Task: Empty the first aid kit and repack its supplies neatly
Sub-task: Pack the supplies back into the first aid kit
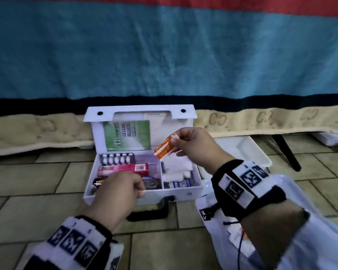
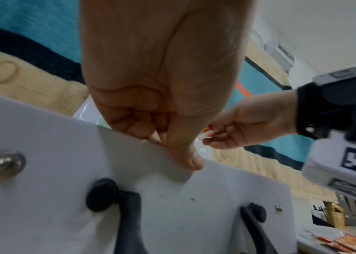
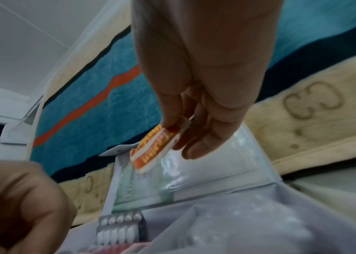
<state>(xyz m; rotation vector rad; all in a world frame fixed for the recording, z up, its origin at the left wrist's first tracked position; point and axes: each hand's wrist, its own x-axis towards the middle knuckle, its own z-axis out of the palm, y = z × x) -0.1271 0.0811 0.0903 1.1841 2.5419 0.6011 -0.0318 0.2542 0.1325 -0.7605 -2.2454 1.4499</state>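
The white first aid kit [image 1: 183, 191] stands open on the tiled floor, lid up against the bed. Inside lie a blister pack of white pills [image 1: 116, 159], a pink Bacidin box [image 1: 123, 168], white gauze [image 1: 176, 166] and a small labelled bottle [image 1: 179, 184]. My left hand [image 1: 121, 189] grips the kit's front wall [image 2: 172, 180], thumb outside, fingers curled over the rim. My right hand [image 1: 193, 145] pinches an orange-and-white sachet [image 1: 164, 147] by its top edge, hanging above the right compartment. The sachet [image 3: 153, 149] dangles in front of the lid's green leaflet [image 3: 142, 187].
A white tray [image 1: 248, 151] sits on the floor right of the kit. A white plastic bag [image 1: 222, 227] lies under my right forearm. The bed's blue blanket [image 1: 164, 55] rises behind, with a black bed leg [image 1: 287, 152] at right. The kit's black handle [image 1: 154, 211] points toward me.
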